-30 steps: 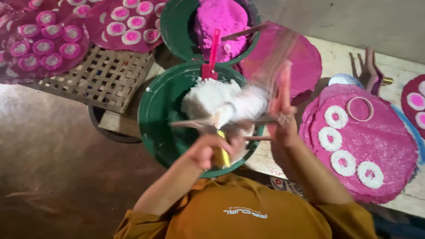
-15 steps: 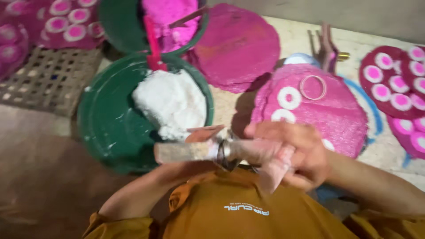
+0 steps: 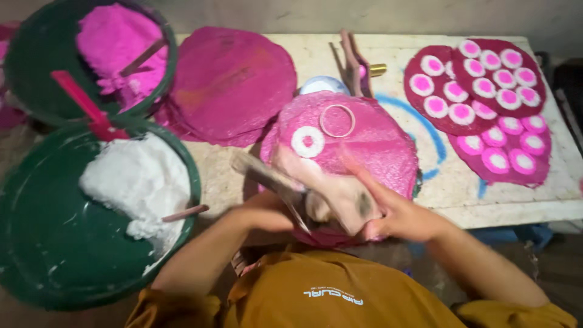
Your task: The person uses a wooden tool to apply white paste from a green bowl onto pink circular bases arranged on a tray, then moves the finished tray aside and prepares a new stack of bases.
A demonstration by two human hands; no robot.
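Both hands met low at the front edge of the pale slab table (image 3: pixel 486 200), over the near rim of a pink glittery disc (image 3: pixel 376 146); the left hand (image 3: pixel 267 212) was closed around a thin flat stick-like tool (image 3: pixel 267 179) angled up to the left, heavily blurred, exact kind unclear; the right hand (image 3: pixel 395 212) was wrapped around a soft pale lump or pouch (image 3: pixel 331 191) pressed between the two hands, forefinger stretched out toward the disc; what the lump was could not be told through the blur.

On the disc sat one white ring with a pink centre (image 3: pixel 308 141) near its left side and a bare thin hoop (image 3: pixel 337 120) just right of it near the far rim; a plain magenta disc (image 3: pixel 234 82) lay at the table's far left corner; at the right end overlapping dark-pink discs (image 3: pixel 486 103) carried rows of white-and-pink rounds; a blue painted arc (image 3: pixel 428 130) showed on the slab between them and the middle disc; a small forked wooden piece (image 3: pixel 352 61) stood behind the middle disc.

Left of the table, off its edge, a green basin (image 3: pixel 42 243) held white paste (image 3: pixel 139 182) with a stick (image 3: pixel 185 212) resting on its right rim; behind it a second green basin (image 3: pixel 24 73) held pink powder (image 3: pixel 115 42) and a red handle (image 3: pixel 82 103); the person's mustard shirt (image 3: pixel 340 297) filled the bottom of the view.
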